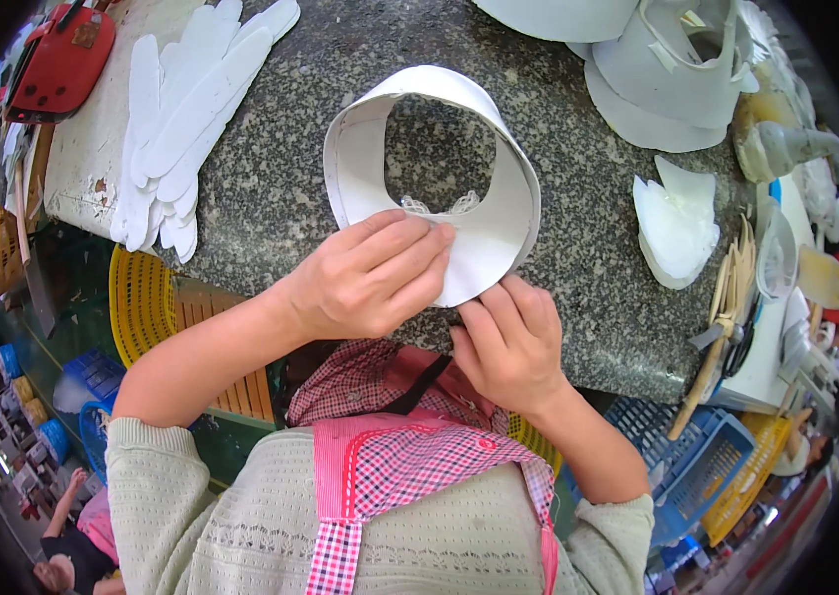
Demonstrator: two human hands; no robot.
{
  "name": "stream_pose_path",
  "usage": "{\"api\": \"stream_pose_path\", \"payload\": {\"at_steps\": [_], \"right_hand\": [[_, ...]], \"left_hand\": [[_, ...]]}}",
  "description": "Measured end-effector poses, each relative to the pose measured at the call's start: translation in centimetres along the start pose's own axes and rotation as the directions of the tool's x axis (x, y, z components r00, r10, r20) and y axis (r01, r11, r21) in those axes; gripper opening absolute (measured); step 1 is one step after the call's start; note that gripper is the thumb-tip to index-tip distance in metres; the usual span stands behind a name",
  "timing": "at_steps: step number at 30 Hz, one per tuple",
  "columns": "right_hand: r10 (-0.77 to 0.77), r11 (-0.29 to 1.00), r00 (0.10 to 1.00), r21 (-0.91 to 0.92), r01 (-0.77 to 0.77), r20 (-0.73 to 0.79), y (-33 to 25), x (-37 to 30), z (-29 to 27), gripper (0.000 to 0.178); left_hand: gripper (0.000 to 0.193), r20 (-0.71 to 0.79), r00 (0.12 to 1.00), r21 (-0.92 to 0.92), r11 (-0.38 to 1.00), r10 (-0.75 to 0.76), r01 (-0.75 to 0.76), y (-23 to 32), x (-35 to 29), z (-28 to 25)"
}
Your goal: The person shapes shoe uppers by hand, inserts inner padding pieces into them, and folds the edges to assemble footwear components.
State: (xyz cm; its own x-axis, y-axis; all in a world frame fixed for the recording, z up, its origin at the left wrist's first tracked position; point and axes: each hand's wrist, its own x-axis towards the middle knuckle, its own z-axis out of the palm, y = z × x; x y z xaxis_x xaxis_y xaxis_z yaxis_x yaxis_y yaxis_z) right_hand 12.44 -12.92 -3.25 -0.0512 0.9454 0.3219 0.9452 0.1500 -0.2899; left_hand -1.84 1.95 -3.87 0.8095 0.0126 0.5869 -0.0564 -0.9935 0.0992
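A white, leather-like piece (429,84), curved into a wide ring with a round opening, is held just above a speckled stone worktop. My left hand (375,273) is closed over its near left part, fingertips pressed on the inner face beside the opening. A little clear, crinkled material (464,203) shows at the opening's near edge. My right hand (513,342) pinches the outer rim on the near right, thumb and fingers together. What kind of article the white piece belongs to cannot be told.
A pile of long white cut pieces (191,119) lies at left, near a red container (57,64). More shaped white pieces (657,84) sit far right, with white offcuts (675,223) nearer. Wooden sticks (731,288) line the right edge. Yellow (137,302) and blue baskets (702,466) stand below.
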Motion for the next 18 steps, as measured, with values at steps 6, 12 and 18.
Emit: {"api": "stream_pose_path", "payload": {"at_steps": [6,12,18], "right_hand": [[-0.063,0.924,0.942,0.337,0.179,-0.328,0.9,4.2,-1.7,0.024],[0.392,0.683,0.886,0.566,-0.461,0.247,2.5,6.2,-0.9,0.027],[0.376,0.824,0.908,0.382,-0.419,0.186,2.1,7.1,-1.0,0.029]], "left_hand": [[0.021,0.106,0.993,0.091,0.995,-0.047,0.038,1.5,1.2,-0.5],[0.028,0.137,0.984,0.111,0.988,-0.118,0.103,2.3,-1.1,-0.9],[0.037,0.227,0.966,0.043,0.992,-0.125,0.118,1.9,-2.1,-1.8]]}}
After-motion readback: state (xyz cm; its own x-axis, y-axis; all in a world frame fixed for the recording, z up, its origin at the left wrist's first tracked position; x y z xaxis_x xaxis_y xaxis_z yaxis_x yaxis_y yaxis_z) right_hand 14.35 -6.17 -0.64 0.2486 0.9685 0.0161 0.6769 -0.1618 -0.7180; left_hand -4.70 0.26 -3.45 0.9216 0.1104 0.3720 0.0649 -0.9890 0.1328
